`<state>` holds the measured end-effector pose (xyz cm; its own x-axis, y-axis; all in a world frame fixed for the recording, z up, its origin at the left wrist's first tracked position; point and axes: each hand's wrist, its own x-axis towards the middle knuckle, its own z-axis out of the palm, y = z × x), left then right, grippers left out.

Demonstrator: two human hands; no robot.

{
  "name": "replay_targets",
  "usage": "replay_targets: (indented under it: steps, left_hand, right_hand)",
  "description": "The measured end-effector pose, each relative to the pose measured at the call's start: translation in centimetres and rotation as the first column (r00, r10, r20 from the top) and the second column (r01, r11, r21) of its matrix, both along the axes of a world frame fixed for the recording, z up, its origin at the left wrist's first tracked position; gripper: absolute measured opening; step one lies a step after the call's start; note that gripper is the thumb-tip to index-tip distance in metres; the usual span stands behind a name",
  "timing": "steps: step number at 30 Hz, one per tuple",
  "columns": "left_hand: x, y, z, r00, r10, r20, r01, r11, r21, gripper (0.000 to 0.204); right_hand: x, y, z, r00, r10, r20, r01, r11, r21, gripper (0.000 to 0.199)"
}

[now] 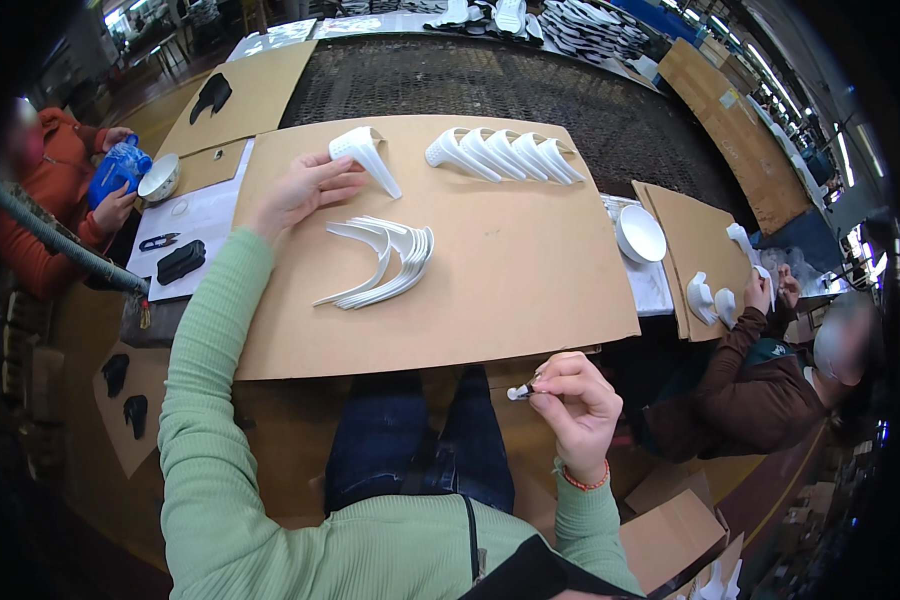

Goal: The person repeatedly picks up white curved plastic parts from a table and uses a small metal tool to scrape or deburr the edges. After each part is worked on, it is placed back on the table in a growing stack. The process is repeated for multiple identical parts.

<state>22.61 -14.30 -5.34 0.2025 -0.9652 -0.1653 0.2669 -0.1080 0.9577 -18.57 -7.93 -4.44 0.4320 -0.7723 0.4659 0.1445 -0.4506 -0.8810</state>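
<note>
My left hand (308, 188) reaches over the cardboard sheet (490, 270), its fingers closed on the left side of a curved white perforated piece (367, 158), which stands on its edge. Below that hand lies a nested stack of similar white curved pieces (400, 265). A row of several more (505, 155) stands side by side at the far right of the sheet. In front of the sheet's near edge, my right hand (577, 400) pinches a small dark stick with a white tip (518, 392); its exact kind cannot be made out.
A white bowl (641, 235) stands right of the sheet, another bowl (160, 178) to the left near scissors-like snips (158, 242) and a black pouch (181, 261). A dark mesh belt (450, 80) runs behind. Co-workers sit at left, holding a blue jug (120, 170), and at right, handling white pieces.
</note>
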Motion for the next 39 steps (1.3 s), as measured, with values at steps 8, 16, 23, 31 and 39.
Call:
replay_targets:
  steps: [8,16,23,31,39]
  left_hand:
    - [3.0,1.2,0.5,0.637,-0.11,0.763,-0.032,0.985,0.168,0.066]
    - [0.3,-3.8,0.1,0.567,-0.072,0.821,0.004,0.996,0.085,0.057]
    - [-2.7,-7.5,-0.3,0.553,-0.05,0.832,0.003,0.998,0.058,0.056]
    - [-3.4,-6.7,0.0,0.536,0.001,0.844,-0.024,1.0,0.014,0.076]
    - [-6.5,2.8,2.2,0.71,-0.058,0.701,0.135,0.989,-0.055,0.066]
  right_hand:
    - [0.4,-0.6,-0.6,1.0,-0.017,-0.019,0.018,0.998,0.057,0.014]
    - [-0.1,-0.6,-0.7,0.998,-0.056,-0.042,0.057,0.998,0.029,0.013]
    - [-0.6,-0.5,-0.4,0.995,-0.086,-0.042,0.087,0.996,0.034,0.012]
    - [-0.7,-2.8,0.1,0.991,-0.12,-0.065,0.121,0.993,0.01,0.01]
    - [-7.2,-16.5,-0.6,0.835,-0.528,-0.153,0.509,0.848,-0.149,0.008]
